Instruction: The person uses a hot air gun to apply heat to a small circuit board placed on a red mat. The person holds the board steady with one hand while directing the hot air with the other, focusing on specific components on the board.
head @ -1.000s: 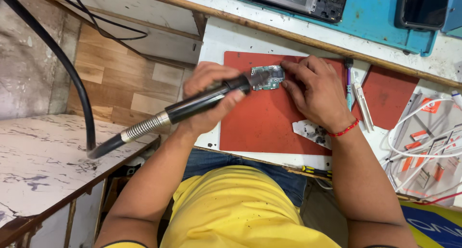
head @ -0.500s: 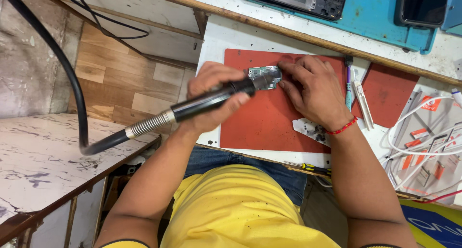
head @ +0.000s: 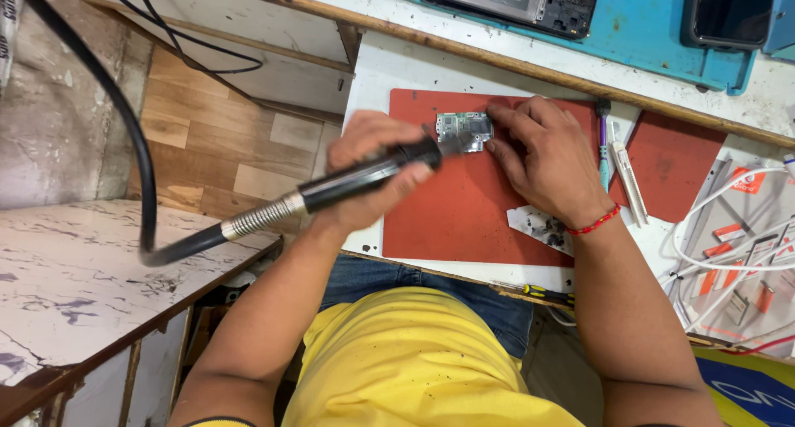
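Observation:
My left hand (head: 368,166) grips a black hot-air wand (head: 364,176) with a ribbed metal collar and a thick black hose (head: 124,137) trailing left. Its metal nozzle points at a small green circuit board (head: 464,130) lying on a red work mat (head: 464,212). My right hand (head: 546,158), a red thread around its wrist, rests on the mat with its fingertips pressing the board's right edge.
A thin tool and a white stick (head: 629,183) lie right of the mat. A small metal part (head: 542,226) sits at the mat's lower right. White cables (head: 729,253) lie far right. Opened phones (head: 517,0) rest on a blue mat (head: 638,29) behind. A marble shelf (head: 83,270) stands left.
The wand's nozzle has shifted slightly over the circuit board, and the hose has swung a little. My right hand has stayed on the board.

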